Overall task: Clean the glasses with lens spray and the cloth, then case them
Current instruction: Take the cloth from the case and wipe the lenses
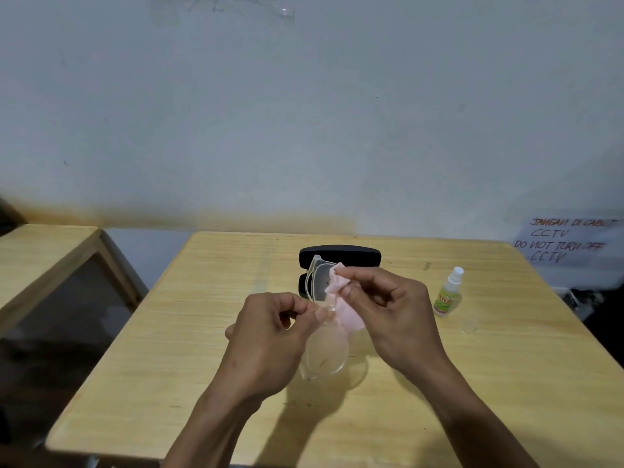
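Clear-framed glasses [325,352] are held upright above the wooden table [175,332], one lens high, the other low. My left hand [270,336] pinches the frame at its bridge. My right hand [388,309] presses a pink cloth [337,282] against the upper lens; more of the cloth hangs behind the frame. The black glasses case [347,254] lies open behind the glasses, partly hidden by them. A small spray bottle [448,293] with a white nozzle and green label stands to the right of my right hand.
The bottle's clear cap [470,325] lies on the table in front of the bottle. A second wooden table [50,244] stands at the left. A handwritten paper sign [567,241] hangs on the wall at the right.
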`<state>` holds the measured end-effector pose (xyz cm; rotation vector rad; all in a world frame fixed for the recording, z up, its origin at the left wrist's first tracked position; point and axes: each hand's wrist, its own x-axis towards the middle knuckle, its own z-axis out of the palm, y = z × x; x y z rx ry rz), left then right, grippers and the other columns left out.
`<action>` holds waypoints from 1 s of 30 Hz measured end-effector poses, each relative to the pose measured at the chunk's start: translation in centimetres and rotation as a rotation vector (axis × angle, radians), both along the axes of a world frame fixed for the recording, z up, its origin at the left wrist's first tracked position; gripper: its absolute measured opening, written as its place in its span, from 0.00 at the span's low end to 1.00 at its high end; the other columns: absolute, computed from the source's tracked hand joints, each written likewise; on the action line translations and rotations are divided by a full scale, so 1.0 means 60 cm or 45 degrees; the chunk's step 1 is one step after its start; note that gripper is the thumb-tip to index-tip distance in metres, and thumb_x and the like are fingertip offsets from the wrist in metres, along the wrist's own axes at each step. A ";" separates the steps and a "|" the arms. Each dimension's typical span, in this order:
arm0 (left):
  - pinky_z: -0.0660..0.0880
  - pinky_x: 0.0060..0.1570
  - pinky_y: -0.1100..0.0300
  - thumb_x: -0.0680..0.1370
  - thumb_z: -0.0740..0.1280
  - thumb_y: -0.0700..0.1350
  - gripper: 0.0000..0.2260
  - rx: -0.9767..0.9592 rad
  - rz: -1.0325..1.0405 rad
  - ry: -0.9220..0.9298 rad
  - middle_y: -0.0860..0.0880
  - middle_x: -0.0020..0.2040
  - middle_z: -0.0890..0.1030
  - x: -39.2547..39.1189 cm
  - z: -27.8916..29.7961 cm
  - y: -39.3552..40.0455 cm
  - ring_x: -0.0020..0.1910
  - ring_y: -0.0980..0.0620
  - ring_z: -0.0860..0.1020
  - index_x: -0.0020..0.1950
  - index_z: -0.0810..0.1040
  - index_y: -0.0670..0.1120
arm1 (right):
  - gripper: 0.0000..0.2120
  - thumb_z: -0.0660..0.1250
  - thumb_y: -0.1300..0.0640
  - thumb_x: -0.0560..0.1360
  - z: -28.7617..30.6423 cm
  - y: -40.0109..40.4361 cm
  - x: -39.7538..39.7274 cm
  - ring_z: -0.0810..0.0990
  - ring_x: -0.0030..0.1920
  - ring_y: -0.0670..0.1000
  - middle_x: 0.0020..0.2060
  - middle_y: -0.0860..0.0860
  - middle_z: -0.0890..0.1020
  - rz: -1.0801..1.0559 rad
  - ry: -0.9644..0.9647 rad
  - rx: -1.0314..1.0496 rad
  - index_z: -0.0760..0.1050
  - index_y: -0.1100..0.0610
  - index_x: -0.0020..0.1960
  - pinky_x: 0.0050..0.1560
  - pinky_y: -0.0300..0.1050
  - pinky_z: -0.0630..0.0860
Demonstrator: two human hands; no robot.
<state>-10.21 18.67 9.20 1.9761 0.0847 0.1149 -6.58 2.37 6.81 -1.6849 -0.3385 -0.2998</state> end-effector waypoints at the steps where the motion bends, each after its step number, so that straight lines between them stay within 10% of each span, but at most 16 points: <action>1: 0.71 0.61 0.37 0.67 0.69 0.63 0.11 0.000 -0.001 0.000 0.47 0.36 0.82 -0.001 0.000 0.001 0.33 0.56 0.73 0.39 0.84 0.58 | 0.12 0.72 0.62 0.76 -0.001 -0.001 0.000 0.86 0.51 0.45 0.49 0.41 0.87 -0.009 -0.018 -0.034 0.85 0.45 0.49 0.51 0.45 0.82; 6: 0.70 0.59 0.42 0.75 0.70 0.57 0.06 0.084 0.024 -0.016 0.61 0.29 0.77 -0.005 0.006 0.000 0.32 0.61 0.71 0.39 0.82 0.58 | 0.07 0.72 0.49 0.75 0.000 0.006 -0.005 0.86 0.47 0.48 0.47 0.43 0.87 0.018 -0.048 -0.017 0.85 0.47 0.52 0.44 0.46 0.81; 10: 0.66 0.60 0.49 0.76 0.70 0.55 0.10 0.204 0.068 -0.035 0.66 0.31 0.78 -0.007 0.009 -0.006 0.37 0.67 0.73 0.36 0.83 0.54 | 0.05 0.76 0.57 0.72 0.001 0.013 0.001 0.82 0.35 0.40 0.38 0.42 0.87 -0.020 -0.010 0.072 0.87 0.54 0.48 0.37 0.31 0.74; 19: 0.71 0.58 0.42 0.76 0.69 0.57 0.07 0.161 -0.038 -0.057 0.57 0.32 0.78 -0.003 0.000 0.004 0.33 0.59 0.71 0.41 0.83 0.56 | 0.09 0.76 0.62 0.71 0.002 -0.003 0.006 0.84 0.39 0.43 0.40 0.45 0.87 0.136 0.092 0.136 0.85 0.55 0.51 0.41 0.35 0.78; 30: 0.68 0.53 0.50 0.76 0.70 0.54 0.09 0.210 0.037 -0.036 0.68 0.29 0.74 -0.005 0.003 -0.004 0.28 0.63 0.69 0.38 0.82 0.53 | 0.08 0.78 0.55 0.67 0.010 -0.004 0.002 0.85 0.39 0.47 0.40 0.49 0.88 0.065 0.085 0.175 0.86 0.52 0.46 0.40 0.40 0.79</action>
